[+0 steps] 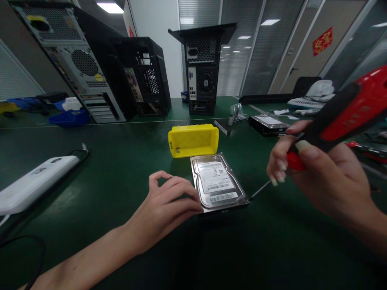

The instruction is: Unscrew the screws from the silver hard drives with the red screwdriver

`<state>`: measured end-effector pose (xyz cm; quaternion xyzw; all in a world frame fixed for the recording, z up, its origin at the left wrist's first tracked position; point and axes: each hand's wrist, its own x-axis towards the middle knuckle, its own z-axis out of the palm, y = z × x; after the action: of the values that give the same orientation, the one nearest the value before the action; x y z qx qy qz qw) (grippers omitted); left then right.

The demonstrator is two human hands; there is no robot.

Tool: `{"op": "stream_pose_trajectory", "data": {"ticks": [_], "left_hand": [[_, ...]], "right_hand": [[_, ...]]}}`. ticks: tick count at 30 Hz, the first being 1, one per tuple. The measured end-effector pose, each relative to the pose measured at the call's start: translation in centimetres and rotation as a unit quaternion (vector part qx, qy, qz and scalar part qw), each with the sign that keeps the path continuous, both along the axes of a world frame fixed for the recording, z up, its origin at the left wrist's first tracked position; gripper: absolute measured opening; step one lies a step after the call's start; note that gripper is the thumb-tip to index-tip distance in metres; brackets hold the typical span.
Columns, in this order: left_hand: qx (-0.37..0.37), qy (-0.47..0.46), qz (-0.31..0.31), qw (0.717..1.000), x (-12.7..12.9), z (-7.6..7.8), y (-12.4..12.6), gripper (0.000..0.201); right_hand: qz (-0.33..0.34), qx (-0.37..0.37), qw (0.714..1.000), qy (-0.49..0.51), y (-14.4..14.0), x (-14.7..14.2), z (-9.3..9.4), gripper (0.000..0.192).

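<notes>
A silver hard drive (216,175) lies label side up on the green table. My left hand (171,203) is at its near left corner, with bent fingertips gripping the edge. In my right hand (326,173) is a red and black screwdriver (341,110), held at a slant with the thumb on top and the fingers around the lower handle. Its thin shaft points down to the left, and the tip meets the drive's near right corner. Directly behind the drive, a yellow plastic bin (193,141) tips its opening toward me; a few small metal bits show inside.
Computer cases (205,72) stand along the back. Another drive (267,124) lies at the right, past a metal bracket (222,127). A second red and black tool (367,151) is beyond my right hand. A white power strip (39,181) and cable occupy the left.
</notes>
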<state>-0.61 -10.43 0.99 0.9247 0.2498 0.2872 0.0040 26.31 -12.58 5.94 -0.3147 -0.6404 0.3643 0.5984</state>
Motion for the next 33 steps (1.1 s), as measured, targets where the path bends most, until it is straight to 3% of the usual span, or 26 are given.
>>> {"op": "stream_pose_trajectory", "data": {"ticks": [6,13,20,33], "left_hand": [[0.049,-0.015,-0.028,0.998,0.20,0.02,0.06,0.014],[0.092,-0.043,-0.033,0.994,0.35,-0.34,0.01,0.011],[0.045,-0.060,-0.018,0.997,0.05,-0.37,0.00,0.010],[0.065,-0.038,-0.019,0.997,-0.14,-0.22,-0.16,0.012]], "right_hand": [[-0.005,-0.018,1.000,0.010,0.38,-0.01,0.06,0.015],[0.047,-0.014,0.998,0.028,0.31,-0.21,-0.02,0.018],[0.058,-0.003,0.998,0.015,0.24,-0.08,-0.12,0.018],[0.049,-0.002,0.999,-0.002,-0.13,-0.34,0.05,0.019]]}}
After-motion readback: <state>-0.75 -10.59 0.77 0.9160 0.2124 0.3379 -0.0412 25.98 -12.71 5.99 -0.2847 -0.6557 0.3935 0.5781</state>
